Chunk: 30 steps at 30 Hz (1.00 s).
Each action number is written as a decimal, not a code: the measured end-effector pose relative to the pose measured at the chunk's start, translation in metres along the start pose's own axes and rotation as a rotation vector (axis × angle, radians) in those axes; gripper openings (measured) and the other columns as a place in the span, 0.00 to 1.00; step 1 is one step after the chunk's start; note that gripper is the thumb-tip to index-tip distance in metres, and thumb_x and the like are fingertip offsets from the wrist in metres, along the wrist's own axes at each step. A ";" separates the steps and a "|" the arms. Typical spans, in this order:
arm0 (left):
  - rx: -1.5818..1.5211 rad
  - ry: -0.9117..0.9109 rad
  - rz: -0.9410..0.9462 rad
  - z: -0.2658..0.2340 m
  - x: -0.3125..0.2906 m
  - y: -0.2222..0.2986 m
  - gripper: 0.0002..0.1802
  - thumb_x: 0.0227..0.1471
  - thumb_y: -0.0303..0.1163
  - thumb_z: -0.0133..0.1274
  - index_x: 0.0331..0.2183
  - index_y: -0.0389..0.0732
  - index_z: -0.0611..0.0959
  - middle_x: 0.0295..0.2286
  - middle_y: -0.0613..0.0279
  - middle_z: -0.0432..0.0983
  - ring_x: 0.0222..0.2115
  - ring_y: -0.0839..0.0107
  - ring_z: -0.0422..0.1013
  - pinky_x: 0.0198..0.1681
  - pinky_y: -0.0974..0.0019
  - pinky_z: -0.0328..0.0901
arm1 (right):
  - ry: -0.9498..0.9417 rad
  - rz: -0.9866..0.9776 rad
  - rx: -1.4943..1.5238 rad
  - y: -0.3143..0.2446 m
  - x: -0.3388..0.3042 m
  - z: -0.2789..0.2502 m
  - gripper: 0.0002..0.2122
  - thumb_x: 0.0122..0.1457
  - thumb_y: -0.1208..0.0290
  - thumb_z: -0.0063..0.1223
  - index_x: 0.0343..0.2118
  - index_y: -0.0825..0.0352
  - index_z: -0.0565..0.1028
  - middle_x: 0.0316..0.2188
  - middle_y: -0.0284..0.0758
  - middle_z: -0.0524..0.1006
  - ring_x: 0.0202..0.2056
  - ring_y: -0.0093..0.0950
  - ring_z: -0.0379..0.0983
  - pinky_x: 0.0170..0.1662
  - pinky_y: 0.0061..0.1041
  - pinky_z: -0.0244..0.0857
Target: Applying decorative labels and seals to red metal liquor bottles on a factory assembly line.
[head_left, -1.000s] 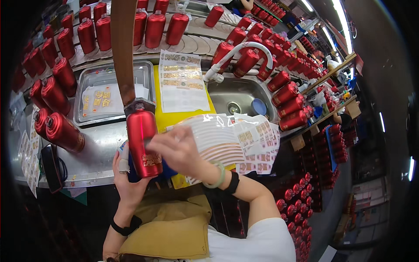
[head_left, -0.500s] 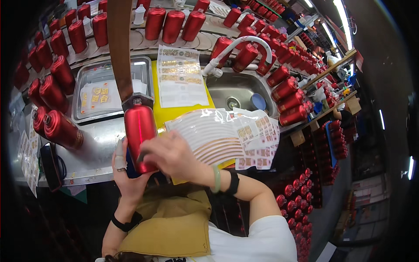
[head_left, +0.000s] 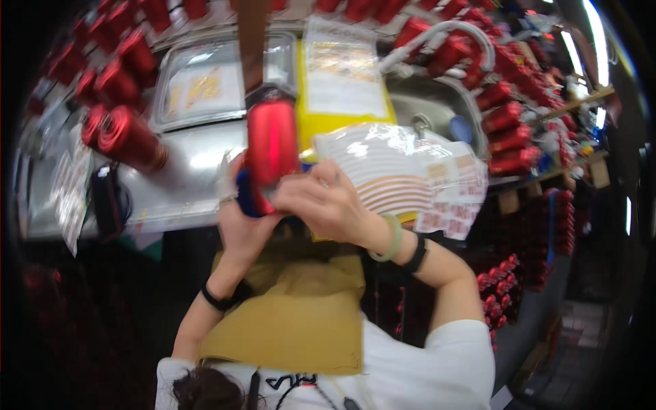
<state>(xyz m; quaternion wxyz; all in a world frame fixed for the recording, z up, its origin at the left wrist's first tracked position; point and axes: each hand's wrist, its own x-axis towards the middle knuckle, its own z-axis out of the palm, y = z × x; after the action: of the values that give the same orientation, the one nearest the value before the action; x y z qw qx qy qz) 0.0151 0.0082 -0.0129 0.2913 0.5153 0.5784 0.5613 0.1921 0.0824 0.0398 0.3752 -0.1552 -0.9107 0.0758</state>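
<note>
A glossy red bottle (head_left: pixel 273 137) stands tilted in front of me, its dark neck end pointing away, beside the lower end of a brown upright bar (head_left: pixel 253 41). My left hand (head_left: pixel 244 222) is closed around the bottle's near left side, with something blue (head_left: pixel 249 195) between palm and bottle. Against the bottle's near right edge, my right hand (head_left: pixel 321 205) has its fingers curled together; motion blur hides what they pinch, if anything. To its right lie a sheet of curved strips (head_left: pixel 383 181) and several sticker sheets (head_left: pixel 454 191).
A metal tray (head_left: pixel 160 113) holding printed transfers sits at the back left, near several red bottles (head_left: pixel 130 140). A printed sheet (head_left: pixel 345 75) lies on a yellow board (head_left: pixel 342 126). Right of it are a steel sink (head_left: pixel 437 96) with a white faucet (head_left: pixel 444 27), and more red bottles (head_left: pixel 506 137).
The whole view has shifted, so the bench appears further right and higher. Both hands stay at the bottle; my right hand now sits lower on its right edge.
</note>
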 end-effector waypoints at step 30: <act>0.268 -0.130 0.068 -0.019 0.008 0.002 0.56 0.39 0.33 0.75 0.66 0.35 0.64 0.55 0.48 0.74 0.55 0.60 0.72 0.60 0.60 0.63 | -0.264 0.906 -0.115 0.061 -0.041 -0.076 0.22 0.53 0.61 0.72 0.24 0.69 0.66 0.19 0.35 0.67 0.23 0.27 0.59 0.28 0.31 0.59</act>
<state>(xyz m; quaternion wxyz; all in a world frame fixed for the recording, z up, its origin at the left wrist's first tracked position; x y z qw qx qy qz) -0.0038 0.0085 -0.0050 0.2374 0.6042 0.6103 0.4541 0.2874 0.1269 0.0511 0.1762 -0.5465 -0.7938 0.2004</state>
